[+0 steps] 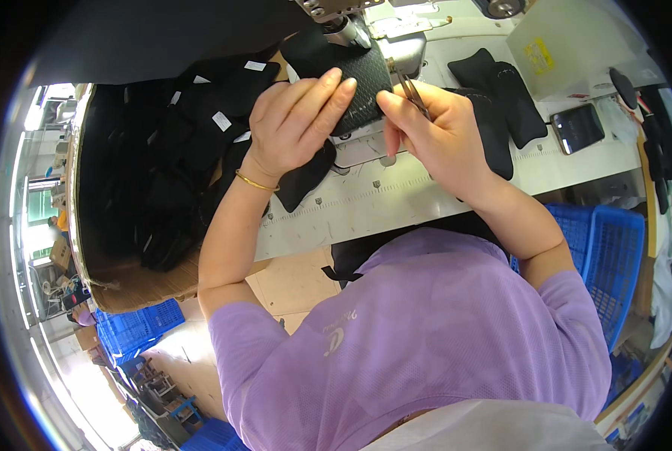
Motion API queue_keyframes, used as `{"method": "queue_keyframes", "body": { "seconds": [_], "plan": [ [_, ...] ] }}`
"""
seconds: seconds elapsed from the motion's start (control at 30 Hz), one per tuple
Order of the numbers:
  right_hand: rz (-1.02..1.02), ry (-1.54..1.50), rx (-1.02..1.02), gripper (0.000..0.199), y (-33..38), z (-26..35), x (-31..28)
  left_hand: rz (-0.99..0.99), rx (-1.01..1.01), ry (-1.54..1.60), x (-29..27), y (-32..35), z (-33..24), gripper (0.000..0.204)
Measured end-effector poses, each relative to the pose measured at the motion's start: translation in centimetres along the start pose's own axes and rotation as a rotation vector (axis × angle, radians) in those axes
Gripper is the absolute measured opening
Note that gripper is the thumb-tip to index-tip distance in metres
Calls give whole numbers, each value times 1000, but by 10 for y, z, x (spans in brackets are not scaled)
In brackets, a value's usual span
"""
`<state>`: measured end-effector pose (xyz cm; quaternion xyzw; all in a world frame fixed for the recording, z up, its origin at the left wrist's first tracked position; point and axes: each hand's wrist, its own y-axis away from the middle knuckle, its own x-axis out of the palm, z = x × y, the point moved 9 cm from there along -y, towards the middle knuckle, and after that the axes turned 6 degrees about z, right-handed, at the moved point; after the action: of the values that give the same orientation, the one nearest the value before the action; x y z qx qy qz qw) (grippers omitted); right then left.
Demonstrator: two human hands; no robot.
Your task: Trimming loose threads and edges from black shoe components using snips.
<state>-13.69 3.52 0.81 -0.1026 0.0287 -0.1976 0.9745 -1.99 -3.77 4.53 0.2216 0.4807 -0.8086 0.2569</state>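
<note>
You have two hands in the upper middle of the frame, your left hand (298,116) and your right hand (437,135), with one gold bracelet (257,181), one small metal hand tool (415,98) and one dark textured piece (367,94) at them. Toward the upper right you have one phone (577,128) and what look like three loose black pieces (522,113), partly overlapping. At the upper left you have at least four white labels (221,121) on a black heap (174,161) whose pieces run together too much to count.
</note>
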Motion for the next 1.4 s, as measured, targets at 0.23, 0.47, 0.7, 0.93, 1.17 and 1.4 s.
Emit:
{"method": "queue_keyframes", "body": {
  "seconds": [0.23, 0.47, 0.7, 0.93, 1.17, 1.4],
  "plan": [
    [-82, 35, -41, 43, -16, -6, -7, -32, -3, -104, 12, 2, 13, 42],
    [-112, -65, -52, 39, -20, -8, -4, -30, -79, -197, 12, -4, 14, 48],
    [-104, -172, -35, 34, -20, -8, -6, -3, -90, -213, -12, -31, -12, 34],
    [-106, -259, -18, 37, -20, -10, -9, 83, -173, -325, -3, -55, -23, 24],
    [-108, -303, 17, 37, -21, -13, -6, 343, -366, -539, -5, -56, -24, 28],
    [-89, -363, 21, 34, -20, -19, -11, 158, -195, -282, -19, -61, -53, 14]
  ]
}}
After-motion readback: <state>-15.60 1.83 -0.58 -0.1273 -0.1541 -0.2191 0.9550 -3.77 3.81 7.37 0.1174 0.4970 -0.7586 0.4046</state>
